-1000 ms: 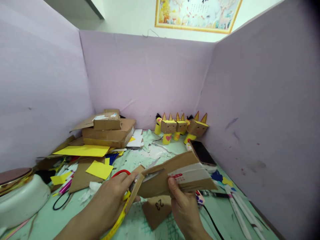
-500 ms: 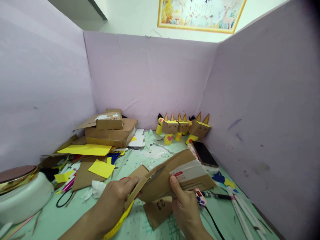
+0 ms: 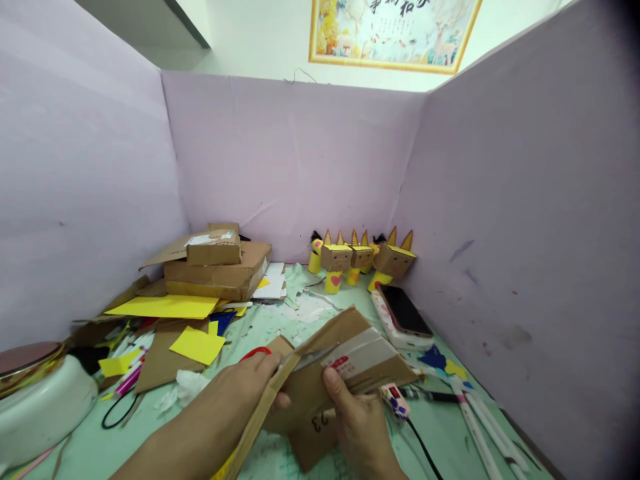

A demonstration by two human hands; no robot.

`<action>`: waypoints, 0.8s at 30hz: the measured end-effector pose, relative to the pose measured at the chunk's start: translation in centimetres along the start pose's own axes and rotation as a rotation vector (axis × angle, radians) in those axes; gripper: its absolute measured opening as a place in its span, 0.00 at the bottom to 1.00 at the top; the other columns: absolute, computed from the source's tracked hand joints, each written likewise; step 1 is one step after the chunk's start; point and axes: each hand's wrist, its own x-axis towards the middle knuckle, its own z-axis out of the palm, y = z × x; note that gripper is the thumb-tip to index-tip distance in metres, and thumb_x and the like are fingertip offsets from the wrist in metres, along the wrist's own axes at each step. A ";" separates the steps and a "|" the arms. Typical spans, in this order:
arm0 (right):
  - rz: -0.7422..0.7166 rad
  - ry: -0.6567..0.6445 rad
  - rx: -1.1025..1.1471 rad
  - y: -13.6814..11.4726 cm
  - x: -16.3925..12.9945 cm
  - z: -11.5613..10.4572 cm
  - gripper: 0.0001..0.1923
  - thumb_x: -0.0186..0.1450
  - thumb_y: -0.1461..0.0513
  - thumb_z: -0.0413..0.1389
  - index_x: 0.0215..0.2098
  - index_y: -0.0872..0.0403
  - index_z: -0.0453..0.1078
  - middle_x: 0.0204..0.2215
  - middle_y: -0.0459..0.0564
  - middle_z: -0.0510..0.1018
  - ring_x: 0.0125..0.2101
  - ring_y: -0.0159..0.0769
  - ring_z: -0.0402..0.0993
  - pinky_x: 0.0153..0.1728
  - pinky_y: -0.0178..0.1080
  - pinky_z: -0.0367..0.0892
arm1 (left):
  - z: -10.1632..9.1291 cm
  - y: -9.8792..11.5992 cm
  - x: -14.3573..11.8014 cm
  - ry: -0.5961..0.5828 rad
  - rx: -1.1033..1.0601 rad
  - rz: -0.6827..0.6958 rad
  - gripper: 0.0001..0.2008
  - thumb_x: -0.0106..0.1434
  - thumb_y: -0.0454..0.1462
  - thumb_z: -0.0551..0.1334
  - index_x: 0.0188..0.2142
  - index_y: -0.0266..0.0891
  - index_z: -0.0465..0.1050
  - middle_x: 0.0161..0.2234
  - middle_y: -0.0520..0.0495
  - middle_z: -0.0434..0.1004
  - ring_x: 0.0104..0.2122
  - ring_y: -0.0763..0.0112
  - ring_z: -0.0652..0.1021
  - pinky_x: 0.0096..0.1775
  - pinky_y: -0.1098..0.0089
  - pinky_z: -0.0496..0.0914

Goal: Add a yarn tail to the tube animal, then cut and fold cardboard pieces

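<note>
My right hand [image 3: 363, 420] grips a folded piece of brown cardboard [image 3: 310, 377], its thumb pressed on the face near a white label strip with red print. The piece is tilted up above the table, its narrow edge flap slanting down to the left. My left hand [image 3: 245, 393] is at that flap, which covers most of its fingers; a fingertip shows beyond it. What the left hand holds, if anything, is hidden. A red loop-shaped handle [image 3: 256, 353] is beside its knuckles. Below the piece lies another cardboard scrap marked 23 [image 3: 313, 443].
Cardboard boxes [image 3: 215, 273] and yellow sheets [image 3: 197, 345] are piled at left, behind a white-and-gold container [image 3: 45, 407]. Box-headed yellow figures [image 3: 335, 263] stand at the back. A phone [image 3: 405, 310], markers [image 3: 475, 420] and a corded device [image 3: 396, 402] are at right. Pale partitions enclose the table.
The cardboard has shifted left and swung lower, its edge flap now reaching down to the bottom of the view. More of the red handle shows. The view has shifted slightly.
</note>
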 end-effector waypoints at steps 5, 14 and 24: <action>0.007 0.010 -0.037 -0.2 0.2 -0.2 0.19 0.49 0.55 0.65 0.35 0.57 0.74 0.33 0.54 0.80 0.36 0.46 0.75 0.40 0.45 0.69 | 0.5 -0.2 0.3 -0.065 0.116 -0.001 0.16 0.61 0.42 0.57 0.49 0.44 0.65 0.38 0.46 0.75 0.35 0.63 0.76 0.37 0.67 0.68; -0.011 0.030 -0.049 0.3 0.1 -0.3 0.19 0.50 0.54 0.64 0.35 0.58 0.75 0.33 0.54 0.80 0.36 0.46 0.74 0.40 0.44 0.69 | 1.4 -1.1 0.3 0.033 0.066 0.085 0.14 0.62 0.45 0.56 0.44 0.43 0.69 0.32 0.49 0.76 0.31 0.67 0.76 0.33 0.72 0.67; 0.025 -0.031 0.174 -2.4 0.5 0.2 0.26 0.50 0.53 0.64 0.45 0.55 0.70 0.35 0.53 0.80 0.37 0.46 0.75 0.37 0.45 0.70 | 0.8 -0.8 0.3 0.005 -0.051 0.014 0.14 0.60 0.45 0.57 0.30 0.37 0.71 0.23 0.53 0.72 0.23 0.74 0.70 0.24 0.77 0.62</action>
